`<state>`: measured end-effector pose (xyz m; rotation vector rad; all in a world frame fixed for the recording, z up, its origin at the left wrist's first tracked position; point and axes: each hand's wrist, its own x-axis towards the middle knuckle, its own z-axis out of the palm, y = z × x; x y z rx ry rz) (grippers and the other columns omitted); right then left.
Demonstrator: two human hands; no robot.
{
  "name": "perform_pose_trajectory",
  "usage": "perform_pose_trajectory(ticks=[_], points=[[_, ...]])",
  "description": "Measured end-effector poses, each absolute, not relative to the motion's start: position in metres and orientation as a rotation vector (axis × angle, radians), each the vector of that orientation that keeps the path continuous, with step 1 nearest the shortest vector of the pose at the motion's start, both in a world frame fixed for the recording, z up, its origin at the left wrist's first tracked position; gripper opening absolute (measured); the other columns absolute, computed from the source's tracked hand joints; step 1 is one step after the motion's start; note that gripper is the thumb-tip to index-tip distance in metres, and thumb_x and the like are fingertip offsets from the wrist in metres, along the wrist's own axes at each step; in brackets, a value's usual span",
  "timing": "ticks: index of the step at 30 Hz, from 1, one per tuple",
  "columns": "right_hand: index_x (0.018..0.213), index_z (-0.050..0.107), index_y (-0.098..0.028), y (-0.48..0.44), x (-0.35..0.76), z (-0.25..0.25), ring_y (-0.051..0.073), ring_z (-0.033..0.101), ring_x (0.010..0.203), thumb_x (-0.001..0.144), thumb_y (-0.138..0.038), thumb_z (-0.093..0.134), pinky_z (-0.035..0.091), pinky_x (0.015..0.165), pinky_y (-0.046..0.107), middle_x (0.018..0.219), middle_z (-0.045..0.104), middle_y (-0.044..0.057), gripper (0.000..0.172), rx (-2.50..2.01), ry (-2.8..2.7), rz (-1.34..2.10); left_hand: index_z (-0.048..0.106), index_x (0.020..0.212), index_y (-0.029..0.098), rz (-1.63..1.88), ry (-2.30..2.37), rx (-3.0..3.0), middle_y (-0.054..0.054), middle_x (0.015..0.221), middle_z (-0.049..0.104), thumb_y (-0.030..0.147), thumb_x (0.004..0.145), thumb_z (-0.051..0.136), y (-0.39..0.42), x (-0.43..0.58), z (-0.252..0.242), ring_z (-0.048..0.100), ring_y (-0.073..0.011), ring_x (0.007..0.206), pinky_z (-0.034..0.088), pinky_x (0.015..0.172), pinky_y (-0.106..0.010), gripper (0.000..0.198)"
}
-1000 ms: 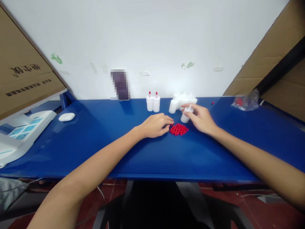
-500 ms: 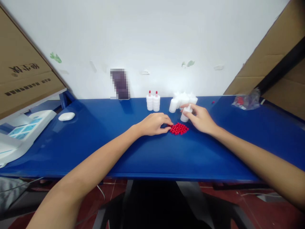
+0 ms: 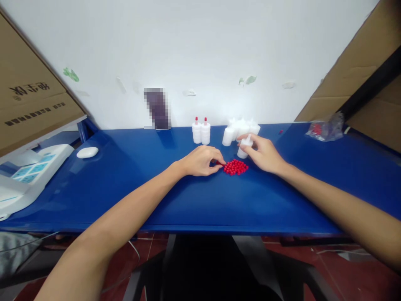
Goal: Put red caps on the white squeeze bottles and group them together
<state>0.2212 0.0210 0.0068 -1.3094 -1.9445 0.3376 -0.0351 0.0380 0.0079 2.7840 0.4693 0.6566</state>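
Note:
A small heap of red caps (image 3: 236, 167) lies on the blue table (image 3: 131, 184). My left hand (image 3: 202, 161) rests at the heap's left edge, its thumb and forefinger pinched on one red cap. My right hand (image 3: 263, 152) is wrapped round a small white bottle (image 3: 244, 146) that stands just behind the heap. A cluster of uncapped white bottles (image 3: 239, 129) is behind that hand. Two white bottles with red caps (image 3: 201, 131) stand side by side to the left of the cluster.
A white scale with blue buttons (image 3: 25, 175) and a white oval object (image 3: 87, 152) sit at the left. Cardboard boxes lean at both sides. A clear bag with red pieces (image 3: 324, 129) lies at the far right, and a dark blurred object (image 3: 156, 108) leans against the wall.
My left hand's fingers have closed into a pinch at the heap's edge. My right hand keeps its hold on the bottle, almost in place.

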Motion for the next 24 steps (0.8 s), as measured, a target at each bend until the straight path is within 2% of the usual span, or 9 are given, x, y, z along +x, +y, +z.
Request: perform_pose_trajectory(ticks=[9, 13, 15, 19, 21, 24], points=[[0.111, 0.071, -0.018, 0.0202, 0.2208, 0.007, 0.026, 0.071, 0.085, 0.088, -0.034, 0.058, 0.053, 0.079, 0.038, 0.103, 0.078, 0.009, 0.031, -1.319, -1.939, 0.352, 0.075, 0.095, 0.017, 0.728, 0.478, 2.784, -0.006, 0.098, 0.077, 0.017, 0.084, 0.062, 0.0352, -0.0347, 0.0035, 0.071, -0.0174, 0.087, 0.057, 0.082, -0.03, 0.017], [0.112, 0.071, -0.018, 0.021, 0.2221, 0.0055, 0.027, 0.071, 0.087, 0.089, -0.036, 0.059, 0.053, 0.081, 0.039, 0.101, 0.078, 0.009, 0.031, -1.309, -1.941, 0.359, 0.071, 0.091, 0.016, 0.947, 0.483, 2.783, -0.006, 0.092, 0.074, 0.02, 0.084, 0.059, 0.0306, -0.0325, 0.0022, 0.067, -0.0159, 0.078, 0.054, 0.074, -0.029, 0.014], [0.113, 0.071, -0.019, 0.0219, 0.2235, 0.0038, 0.028, 0.071, 0.091, 0.094, -0.038, 0.055, 0.053, 0.084, 0.041, 0.102, 0.078, 0.008, 0.032, -1.277, -1.946, 0.399, 0.066, 0.08, 0.017, 1.102, 0.516, 2.754, -0.004, 0.083, 0.07, 0.021, 0.084, 0.057, 0.0297, -0.0315, 0.0033, 0.062, -0.0144, 0.071, 0.051, 0.069, -0.029, 0.011], [0.118, 0.071, -0.023, 0.0237, 0.2255, 0.0002, 0.03, 0.071, 0.104, 0.102, -0.043, 0.043, 0.052, 0.093, 0.044, 0.107, 0.078, 0.007, 0.038, -1.2, -1.932, 0.491, 0.046, 0.057, 0.019, 1.235, 0.758, 2.777, -0.001, 0.062, 0.055, 0.022, 0.088, 0.05, 0.0317, -0.0307, 0.0082, 0.052, -0.0152, 0.066, 0.044, 0.072, -0.033, 0.031], [0.123, 0.07, -0.023, 0.0237, 0.2256, -0.0003, 0.03, 0.07, 0.108, 0.103, -0.045, 0.044, 0.051, 0.095, 0.044, 0.11, 0.078, 0.007, 0.039, -1.183, -1.941, 0.497, 0.04, 0.055, 0.019, 1.169, 0.865, 2.783, 0.0, 0.056, 0.05, 0.023, 0.091, 0.046, 0.033, -0.0313, 0.0099, 0.048, -0.0147, 0.062, 0.041, 0.072, -0.034, 0.037], [0.126, 0.069, -0.023, 0.0223, 0.2249, 0.001, 0.03, 0.071, 0.107, 0.103, -0.049, 0.045, 0.052, 0.094, 0.044, 0.107, 0.078, 0.007, 0.043, -1.168, -1.989, 0.463, 0.041, 0.058, 0.019, 0.982, 0.89, 2.743, 0.002, 0.054, 0.048, 0.028, 0.098, 0.041, 0.0339, -0.033, 0.0093, 0.042, -0.0123, 0.053, 0.037, 0.062, -0.031, 0.04]])
